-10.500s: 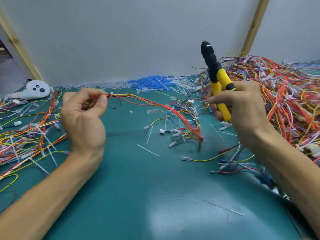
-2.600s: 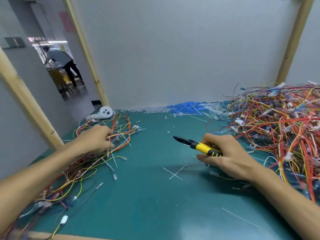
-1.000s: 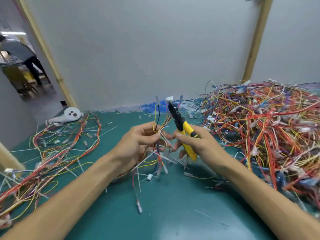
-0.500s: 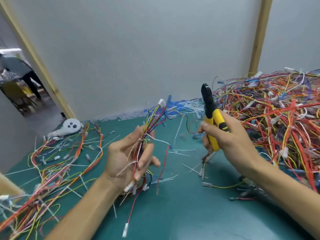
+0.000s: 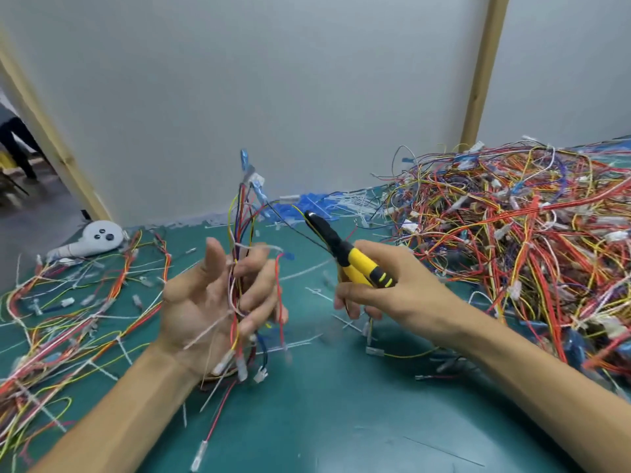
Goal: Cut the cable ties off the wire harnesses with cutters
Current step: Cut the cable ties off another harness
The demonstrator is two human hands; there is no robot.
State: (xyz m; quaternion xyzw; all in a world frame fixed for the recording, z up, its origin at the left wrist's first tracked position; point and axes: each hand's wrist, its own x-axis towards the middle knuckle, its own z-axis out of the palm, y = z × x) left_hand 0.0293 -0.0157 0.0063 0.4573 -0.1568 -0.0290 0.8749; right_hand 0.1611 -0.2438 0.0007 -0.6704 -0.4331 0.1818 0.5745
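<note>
Wires of one wire harness (image 5: 244, 213) stood up in your left hand (image 5: 205, 302), above the green mat (image 5: 324, 411). Your fingers were curled round the thin wires, with your thumb sticking out. That part was blurry, so I could not tell if a cable tie was on it.

Your right hand (image 5: 396, 295) was wrapped tight round the yellow handles of the cutters (image 5: 345, 256). Their black tip pointed up toward the wire harness. It was near the wires but did not touch the bunch in your fist.

I think you were somewhere in the middle of the job. On your left lay a spread of loose wires (image 5: 85, 302), and they looked like finished ones. Little white cut ties (image 5: 304, 269) lay all over the mat. A heap of blue and white ties (image 5: 314, 203) sat by the wall. So I think many cuts were done.

On your right sat a big pile (image 5: 512, 240) of tangled wires. It was much bigger than the spread on your left. I think most of the job was left to do. I would look for the next tie on the bunch in your hand.
</note>
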